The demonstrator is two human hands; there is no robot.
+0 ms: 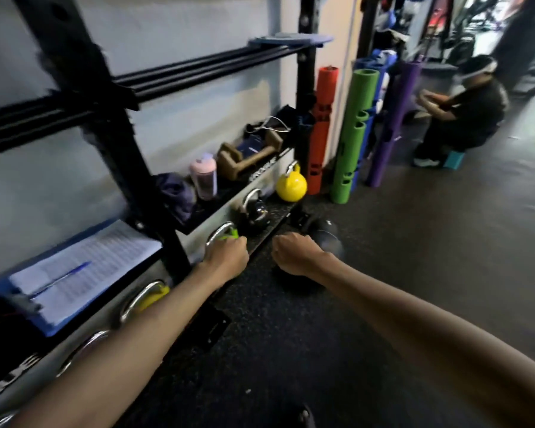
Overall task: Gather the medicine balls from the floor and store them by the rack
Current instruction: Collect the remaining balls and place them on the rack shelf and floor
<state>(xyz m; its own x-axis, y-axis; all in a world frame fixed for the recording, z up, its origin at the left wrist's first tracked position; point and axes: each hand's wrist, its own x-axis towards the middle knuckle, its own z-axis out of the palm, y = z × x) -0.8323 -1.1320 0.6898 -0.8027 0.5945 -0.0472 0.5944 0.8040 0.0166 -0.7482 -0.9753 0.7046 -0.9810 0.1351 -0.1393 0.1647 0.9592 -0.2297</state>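
Note:
A dark medicine ball (326,236), blurred, lies on the floor at the foot of the black rack (112,118), past the rack's low front bar. My right hand (295,254) is right in front of the ball with its back to the camera; its fingers curl out of sight against the ball's near side. My left hand (226,257) reaches to the rack's bottom row, just in front of a green kettlebell (229,234) with a chrome handle. Its fingers are hidden too. Speckled black floor shows between the two hands.
A black kettlebell (255,211) and a yellow kettlebell (291,185) stand under the shelf. The shelf holds a clipboard with pen (74,273), a pink bottle (203,176) and wooden blocks. Orange, green and purple tubes (351,134) lean at the wall. A person (464,115) crouches far right.

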